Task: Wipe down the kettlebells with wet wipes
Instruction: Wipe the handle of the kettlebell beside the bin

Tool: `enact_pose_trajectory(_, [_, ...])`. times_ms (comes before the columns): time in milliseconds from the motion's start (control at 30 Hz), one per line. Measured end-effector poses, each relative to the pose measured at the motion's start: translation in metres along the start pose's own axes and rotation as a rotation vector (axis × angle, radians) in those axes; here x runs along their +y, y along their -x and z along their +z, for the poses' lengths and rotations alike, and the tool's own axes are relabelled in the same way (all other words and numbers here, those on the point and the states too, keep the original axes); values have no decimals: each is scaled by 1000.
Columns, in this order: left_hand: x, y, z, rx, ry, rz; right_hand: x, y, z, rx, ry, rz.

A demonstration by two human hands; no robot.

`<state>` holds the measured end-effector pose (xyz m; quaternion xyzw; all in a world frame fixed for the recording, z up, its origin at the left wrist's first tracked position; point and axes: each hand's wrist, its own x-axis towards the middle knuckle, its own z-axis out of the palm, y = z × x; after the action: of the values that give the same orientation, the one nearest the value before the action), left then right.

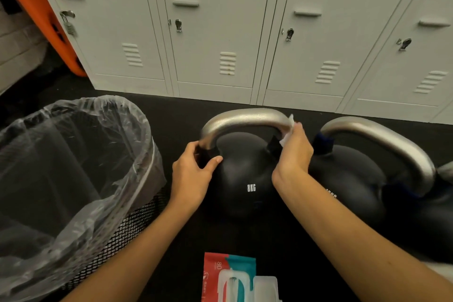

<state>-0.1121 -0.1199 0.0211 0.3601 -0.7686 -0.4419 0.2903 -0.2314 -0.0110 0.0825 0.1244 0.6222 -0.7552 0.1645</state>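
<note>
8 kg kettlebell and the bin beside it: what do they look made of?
8 kg kettlebell: matte black body, probably coated cast metal; its handle is bare brushed metal with a dull silver sheen. Bin: black wire mesh, likely metal, lined with a thin, clear, crinkled plastic bag.

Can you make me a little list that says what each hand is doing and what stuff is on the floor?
left hand: grips the left base of the handle of the 8KG kettlebell
right hand: holds a white wipe against the right side of that handle
second kettlebell: right of the first, untouched
wipes pack: on the floor near the person, lid open
bin: on the left, mesh, lined with a clear bag
lockers: behind, doors closed
</note>
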Motion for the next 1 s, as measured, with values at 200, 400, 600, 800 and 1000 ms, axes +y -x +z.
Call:
enact_pose_trajectory(200, [-2, 1, -1, 0, -4, 26, -14, -16, 8, -236, 386, -403])
enact_pose_trajectory(400, [-5, -2, -2, -18, -9, 39, -40, -63, 3, -466, 597, -124])
enact_pose_trajectory(600, [-7, -1, -1, -26, -16, 62, -10, -67, -17, -379, 204, 98])
enact_pose_trajectory(800, [-10, -1, -1, -21, -34, 74, 9, -51, -25, -261, 56, 59])
enact_pose_trajectory(1000, [-10, -1, 1, -18, -18, 69, 4, -28, -20, -253, 165, -89])
